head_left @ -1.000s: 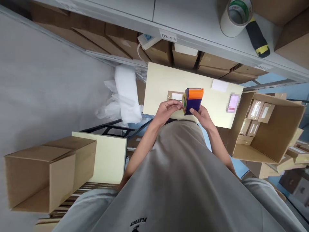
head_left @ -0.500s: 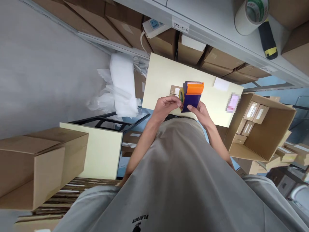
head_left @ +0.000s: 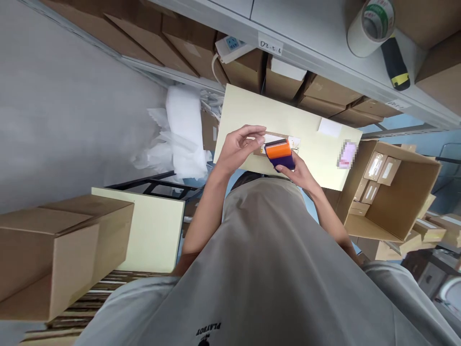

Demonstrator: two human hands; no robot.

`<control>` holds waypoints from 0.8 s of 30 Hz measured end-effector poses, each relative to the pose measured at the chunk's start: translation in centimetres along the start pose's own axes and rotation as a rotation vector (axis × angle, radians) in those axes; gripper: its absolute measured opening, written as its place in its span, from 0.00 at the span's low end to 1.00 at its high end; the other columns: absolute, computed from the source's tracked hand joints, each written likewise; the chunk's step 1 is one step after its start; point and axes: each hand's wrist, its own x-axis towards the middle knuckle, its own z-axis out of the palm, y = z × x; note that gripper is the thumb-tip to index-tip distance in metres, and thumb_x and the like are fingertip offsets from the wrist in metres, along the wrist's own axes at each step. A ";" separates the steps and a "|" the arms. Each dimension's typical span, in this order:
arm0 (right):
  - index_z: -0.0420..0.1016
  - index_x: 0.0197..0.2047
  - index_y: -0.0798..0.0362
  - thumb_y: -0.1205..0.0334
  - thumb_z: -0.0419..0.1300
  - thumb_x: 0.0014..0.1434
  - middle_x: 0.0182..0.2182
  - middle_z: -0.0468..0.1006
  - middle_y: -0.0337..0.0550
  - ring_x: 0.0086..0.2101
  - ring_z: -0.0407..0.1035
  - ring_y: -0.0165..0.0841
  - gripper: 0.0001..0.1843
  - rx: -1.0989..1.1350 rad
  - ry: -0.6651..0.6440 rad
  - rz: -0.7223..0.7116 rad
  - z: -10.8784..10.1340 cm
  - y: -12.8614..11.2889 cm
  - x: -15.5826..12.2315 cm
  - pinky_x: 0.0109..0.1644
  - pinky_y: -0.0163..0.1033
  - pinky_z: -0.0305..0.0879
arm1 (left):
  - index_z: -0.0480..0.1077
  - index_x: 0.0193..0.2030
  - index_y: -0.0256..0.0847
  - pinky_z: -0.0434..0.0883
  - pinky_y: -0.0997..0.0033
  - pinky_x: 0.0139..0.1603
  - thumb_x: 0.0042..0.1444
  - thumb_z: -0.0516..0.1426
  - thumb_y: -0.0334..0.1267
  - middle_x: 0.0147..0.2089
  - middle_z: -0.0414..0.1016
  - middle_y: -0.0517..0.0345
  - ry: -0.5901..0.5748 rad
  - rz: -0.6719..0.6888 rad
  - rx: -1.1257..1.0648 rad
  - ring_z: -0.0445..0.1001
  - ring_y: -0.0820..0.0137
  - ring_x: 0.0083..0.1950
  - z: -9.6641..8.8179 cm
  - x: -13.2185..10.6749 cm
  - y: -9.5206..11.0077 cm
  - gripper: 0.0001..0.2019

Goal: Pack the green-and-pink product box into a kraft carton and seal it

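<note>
A tape dispenser (head_left: 279, 152) with an orange front and a dark purple body is gripped in my right hand (head_left: 298, 172), the thumb lying along its near side. It is tilted over a small cardboard box (head_left: 294, 142) with white labels, covering much of that box. My left hand (head_left: 239, 146) is at the box's left end, thumb and fingers apart, with nothing visible held between them. Whether its fingertips touch the box cannot be made out. Both hands are above the pale yellow tabletop (head_left: 248, 105).
A white paper (head_left: 330, 127) and a blurred pink item (head_left: 347, 154) lie on the table's right. An open carton (head_left: 403, 192) with small boxes stands beyond. White foam wrap (head_left: 185, 129) is at left. The shelf above carries a tape roll (head_left: 370, 29) and a black-yellow handle (head_left: 395, 65).
My left hand has moved from the tape roll in the dispenser to the left. The dispenser has tipped and come down in my right hand, and more of the labelled box shows.
</note>
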 end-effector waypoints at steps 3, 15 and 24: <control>0.77 0.71 0.48 0.23 0.68 0.68 0.61 0.86 0.52 0.58 0.79 0.52 0.44 -0.039 0.028 -0.022 -0.4 -0.2 -0.5 0.66 0.56 0.78 | 0.85 0.49 0.43 0.84 0.55 0.55 0.56 0.79 0.48 0.50 0.85 0.50 -0.045 -0.012 0.023 0.85 0.50 0.59 0.0 0.6 -0.1 0.19; 0.79 0.66 0.45 0.31 0.71 0.70 0.50 0.86 0.51 0.51 0.80 0.53 0.33 -0.268 -0.032 -0.005 -1.6 0.1 -1.2 0.60 0.59 0.79 | 0.84 0.39 0.42 0.81 0.60 0.48 0.52 0.80 0.54 0.41 0.85 0.51 -0.270 0.001 0.136 0.82 0.59 0.45 0.3 0.8 1.2 0.20; 0.82 0.47 0.48 0.28 0.66 0.72 0.32 0.84 0.40 0.32 0.76 0.40 0.29 -0.433 -0.334 0.210 -5.9 -0.6 -0.3 0.41 0.43 0.68 | 0.85 0.38 0.41 0.82 0.57 0.51 0.54 0.78 0.55 0.41 0.87 0.49 -0.035 -0.069 0.028 0.84 0.59 0.44 1.0 -0.8 -2.6 0.19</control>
